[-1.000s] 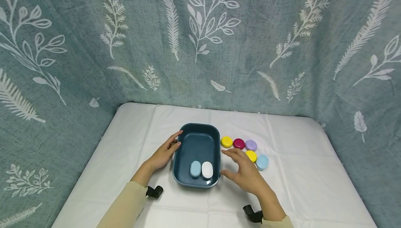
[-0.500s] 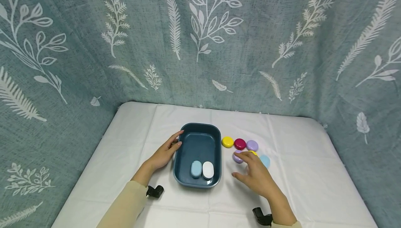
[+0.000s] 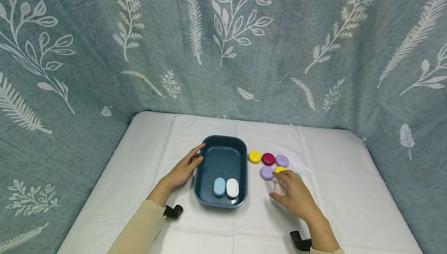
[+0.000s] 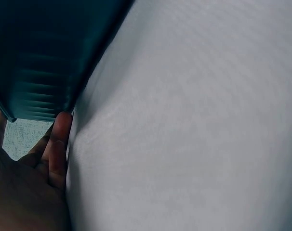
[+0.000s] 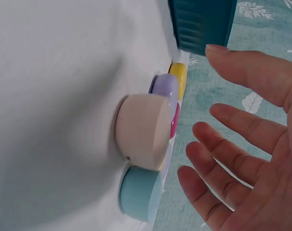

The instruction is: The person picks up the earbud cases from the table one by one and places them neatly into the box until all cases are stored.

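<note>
My left hand point(image 3: 183, 170) touches the left side of a dark blue rectangular tray point(image 3: 203, 196), its fingers fairly straight along the outer wall. Inside, near the front, lie a light blue oval piece point(image 3: 219, 187) and a white one point(image 3: 232, 188). My right hand point(image 3: 297, 196) hovers over a pale pink round puck-like piece point(image 5: 141, 130), thumb and fingers spread and holding nothing. Around it sit more glossy round pieces: lavender point(image 3: 267, 173), yellow point(image 3: 280, 169) and light blue point(image 5: 140, 193). In the head view the hand hides much of the pink and light blue ones.
Behind these, a yellow piece point(image 3: 254, 157), a crimson piece point(image 3: 268, 159) and another lavender piece point(image 3: 282, 161) stand in a row right of the tray. White cloth point(image 3: 167, 130) covers the table. A green leaf-patterned curtain point(image 3: 157, 33) encloses its back and sides.
My right hand has moved from the tray's right side rightward to above the round pieces, uncovering the nearer lavender one. The left hand stays at the tray. The view has shifted slightly.
</note>
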The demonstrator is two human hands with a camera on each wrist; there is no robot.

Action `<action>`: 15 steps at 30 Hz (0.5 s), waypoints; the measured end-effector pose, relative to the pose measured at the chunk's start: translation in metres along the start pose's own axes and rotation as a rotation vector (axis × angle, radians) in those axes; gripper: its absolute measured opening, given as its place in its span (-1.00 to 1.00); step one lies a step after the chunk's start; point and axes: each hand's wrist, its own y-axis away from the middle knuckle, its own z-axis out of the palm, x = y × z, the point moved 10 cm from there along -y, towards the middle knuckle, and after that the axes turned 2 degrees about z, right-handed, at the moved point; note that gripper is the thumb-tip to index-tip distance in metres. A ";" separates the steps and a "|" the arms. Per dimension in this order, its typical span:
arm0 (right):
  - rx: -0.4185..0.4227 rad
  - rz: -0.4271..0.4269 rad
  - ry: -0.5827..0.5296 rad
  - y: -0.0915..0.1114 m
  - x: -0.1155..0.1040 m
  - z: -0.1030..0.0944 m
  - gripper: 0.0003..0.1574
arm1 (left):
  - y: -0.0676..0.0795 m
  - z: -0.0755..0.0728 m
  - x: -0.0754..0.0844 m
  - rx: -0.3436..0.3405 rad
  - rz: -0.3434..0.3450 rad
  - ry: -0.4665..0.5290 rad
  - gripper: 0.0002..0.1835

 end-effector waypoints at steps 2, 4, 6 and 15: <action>0.003 0.006 0.023 0.001 0.003 -0.001 -0.21 | 0.000 0.000 0.000 0.001 -0.001 0.001 -0.44; 0.007 0.009 0.043 0.001 0.006 -0.001 -0.24 | 0.000 0.000 -0.001 0.000 -0.002 -0.002 -0.44; 0.009 0.009 0.058 0.002 0.008 -0.001 -0.27 | 0.000 0.000 -0.001 -0.002 -0.005 -0.001 -0.44; -0.017 0.029 0.105 0.003 0.017 0.004 -0.28 | 0.001 0.000 0.000 -0.005 -0.011 -0.004 -0.44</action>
